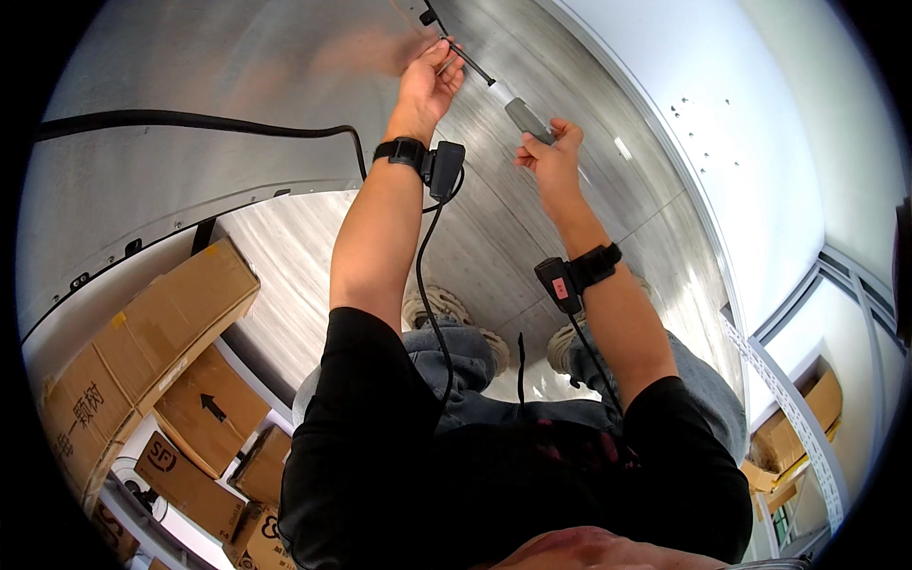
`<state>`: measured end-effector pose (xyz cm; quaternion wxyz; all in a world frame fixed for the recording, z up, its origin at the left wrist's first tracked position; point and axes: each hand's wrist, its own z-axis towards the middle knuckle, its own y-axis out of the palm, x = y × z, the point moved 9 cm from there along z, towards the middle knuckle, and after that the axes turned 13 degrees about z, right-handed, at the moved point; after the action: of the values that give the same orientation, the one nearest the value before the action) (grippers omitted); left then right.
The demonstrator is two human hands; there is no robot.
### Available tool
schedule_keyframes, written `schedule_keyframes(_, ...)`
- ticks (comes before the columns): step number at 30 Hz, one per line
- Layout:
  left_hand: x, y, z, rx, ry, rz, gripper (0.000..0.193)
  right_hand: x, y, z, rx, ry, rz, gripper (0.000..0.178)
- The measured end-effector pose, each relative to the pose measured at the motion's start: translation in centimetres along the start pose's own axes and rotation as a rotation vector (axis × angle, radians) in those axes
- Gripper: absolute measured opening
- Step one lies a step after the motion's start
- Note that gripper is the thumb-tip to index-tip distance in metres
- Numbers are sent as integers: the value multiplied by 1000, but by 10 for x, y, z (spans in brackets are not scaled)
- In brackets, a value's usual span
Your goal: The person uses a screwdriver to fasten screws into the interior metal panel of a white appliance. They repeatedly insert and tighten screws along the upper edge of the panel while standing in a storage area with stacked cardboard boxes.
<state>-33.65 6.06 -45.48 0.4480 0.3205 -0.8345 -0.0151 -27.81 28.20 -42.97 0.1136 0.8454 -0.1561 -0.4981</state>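
A screwdriver with a grey handle, a pale collar and a long dark shaft points up and left toward the edge of a large metal panel. Its handle end is in the fingers of my right hand. At the panel's edge, my left hand has thumb and fingers pinched together around the shaft's tip. Whatever small thing they may hold there is hidden. A small black fitting sits on the panel edge just beyond that hand. Each wrist wears a black strap with a box and a cable.
A thick black cable runs across the metal panel at left. Cardboard boxes are stacked at lower left. To the right stand a white panel with several small dark spots and a perforated metal rail. Grey wood-look floor lies below my hands.
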Motion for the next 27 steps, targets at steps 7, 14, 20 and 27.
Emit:
schedule_keyframes(7,1,-3,1,17,-7,-28,14,3,-3,1,-104,264,-81,43)
schedule_keyframes(14,2,-6,-1,34,-22,-34,15,-2,0,0,-75,209,-71,39)
schedule_keyframes(20,1,0,1,11,-19,-43,13,-16,2,-1,11,46,-118,46)
schedule_keyframes(27,1,-2,1,19,-7,-49,15,-10,3,0,-58,172,-155,53)
